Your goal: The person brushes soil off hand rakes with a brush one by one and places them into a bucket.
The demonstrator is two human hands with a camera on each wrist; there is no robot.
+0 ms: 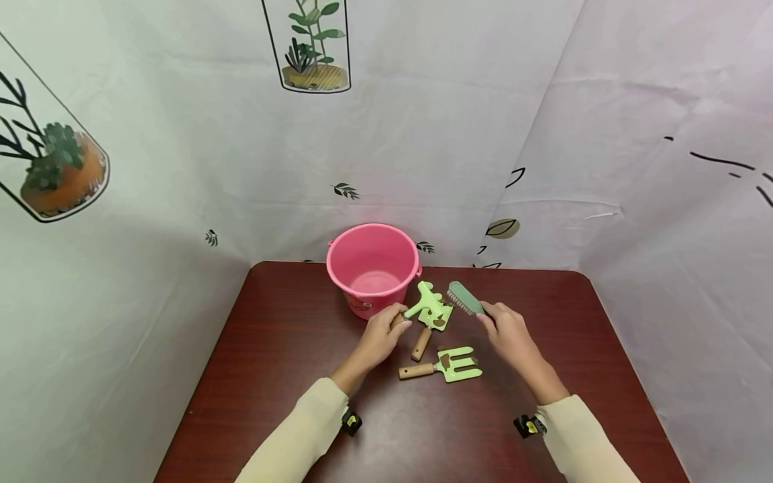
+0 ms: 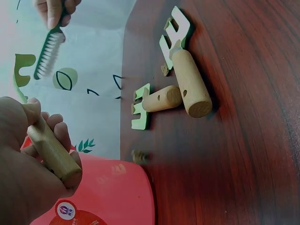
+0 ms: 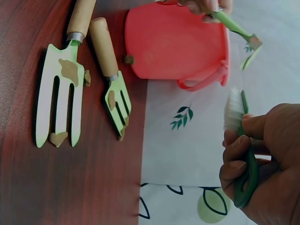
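My left hand [image 1: 382, 332] grips the wooden handle of a small light-green hand rake [image 1: 426, 300], its pronged head raised beside the bucket. My right hand [image 1: 509, 333] holds a green brush [image 1: 465, 297] by its handle, white bristles [image 3: 233, 110] facing the rake; brush and rake are apart. Under the rake lies a smaller light-green garden fork [image 1: 423, 342], partly hidden by it in the head view. Nearer me lies a larger garden fork [image 1: 460, 364], tines to the right. Brown patches [image 3: 69, 70] mark both forks.
A pink bucket [image 1: 374, 231] stands at the back of the dark red-brown table [image 1: 272, 349], left of the tools. Small brown lumps [image 3: 128, 59] lie by the bucket and forks. A white printed cloth [image 1: 423, 154] hangs behind the table and along its sides.
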